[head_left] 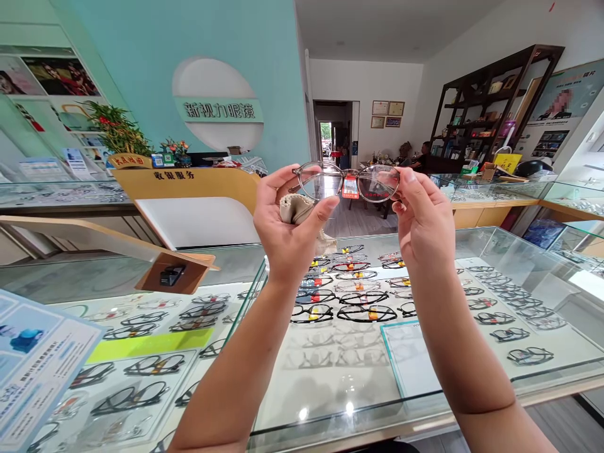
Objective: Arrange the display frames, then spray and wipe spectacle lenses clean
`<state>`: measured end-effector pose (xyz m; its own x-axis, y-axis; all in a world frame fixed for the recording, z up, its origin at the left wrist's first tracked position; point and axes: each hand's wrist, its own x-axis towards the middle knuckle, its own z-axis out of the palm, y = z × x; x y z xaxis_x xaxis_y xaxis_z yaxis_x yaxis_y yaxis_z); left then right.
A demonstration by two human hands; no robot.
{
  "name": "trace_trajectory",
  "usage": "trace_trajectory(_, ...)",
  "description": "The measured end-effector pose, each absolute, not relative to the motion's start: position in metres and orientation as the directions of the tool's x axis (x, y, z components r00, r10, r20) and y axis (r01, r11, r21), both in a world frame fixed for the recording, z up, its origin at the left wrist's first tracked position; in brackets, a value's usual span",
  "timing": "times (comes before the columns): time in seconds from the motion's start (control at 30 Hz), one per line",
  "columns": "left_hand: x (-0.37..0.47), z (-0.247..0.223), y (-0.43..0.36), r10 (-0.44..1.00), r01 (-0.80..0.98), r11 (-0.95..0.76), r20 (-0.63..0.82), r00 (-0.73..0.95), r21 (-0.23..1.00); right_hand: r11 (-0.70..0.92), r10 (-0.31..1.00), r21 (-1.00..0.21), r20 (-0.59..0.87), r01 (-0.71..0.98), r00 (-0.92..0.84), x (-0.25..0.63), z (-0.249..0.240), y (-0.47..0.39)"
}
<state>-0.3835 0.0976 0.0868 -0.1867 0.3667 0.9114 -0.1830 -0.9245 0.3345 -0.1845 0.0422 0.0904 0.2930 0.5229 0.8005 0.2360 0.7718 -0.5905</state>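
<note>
Both hands hold up a pair of eyeglasses (350,173) with thin, clear-grey round rims, level above the glass counter. A small red-orange tag hangs at the bridge, between the lenses. My left hand (295,220) is closed on the left end of the frame and also has a crumpled beige cloth (296,206) against its palm, part of which hangs down behind the wrist. With thumb and fingers, my right hand (422,214) pinches the right end near the hinge. The fingers partly hide the temples.
Rows of eyeglasses (362,297) lie inside the glass display counter (330,402) below. A teal-edged white sheet (410,355) rests near its front. To the left are a wooden-framed mirror (174,274) and a blue leaflet (42,365). A dark shelf (486,100) stands at the far right.
</note>
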Motion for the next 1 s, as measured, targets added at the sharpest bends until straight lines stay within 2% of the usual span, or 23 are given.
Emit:
trace_trajectory(0.23, -0.385, 0.088, 0.093, 0.429, -0.252, -0.890, 0.884, -0.186, 0.379, 0.753, 0.554, -0.610, 0.790, 0.245, 0.263, -0.184, 0.088, 0.045)
trace_trajectory(0.7, -0.382, 0.087, 0.097, 0.595, -0.383, -0.776, 0.784, -0.177, 0.501, 0.712, 0.642, -0.700, 0.683, 0.060, 0.348, -0.204, 0.098, 0.028)
trace_trajectory(0.9, -0.382, 0.090, 0.094, 0.637, -0.422, -0.734, 0.755, -0.154, 0.533, 0.743, 0.586, -0.646, 0.754, 0.173, 0.297, -0.204, 0.097, 0.030)
trace_trajectory(1.0, -0.384, 0.094, 0.091, 0.721, -0.482, -0.624, 0.691, -0.050, 0.616, 0.768, 0.542, -0.589, 0.807, 0.251, 0.236, -0.206, 0.098, 0.024)
